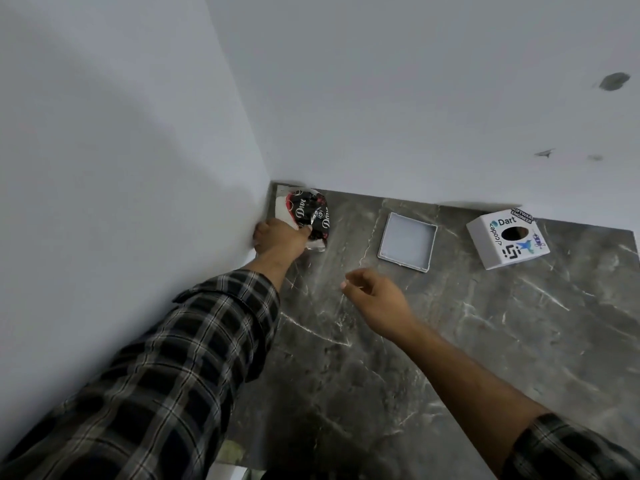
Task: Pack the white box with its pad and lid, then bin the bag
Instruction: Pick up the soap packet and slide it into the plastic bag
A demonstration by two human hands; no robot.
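A crumpled black, red and white bag (pixel 308 216) printed "Dove" lies in the far left corner of the dark marble counter (pixel 450 341), against the wall. My left hand (pixel 278 237) is closed on its near edge. A shallow white square tray-like piece (pixel 408 241), open side up, lies flat to the right of the bag. Further right sits a white box (pixel 508 238) with stickers and a dark oval hole in its top. My right hand (pixel 374 296) hovers over the counter in front of the square piece, fingers loosely curled and holding nothing.
White walls (pixel 381 98) meet at the corner behind the bag and run along the counter's left and back edges. The back wall has a few dark marks at the right. Checked sleeves cover both forearms.
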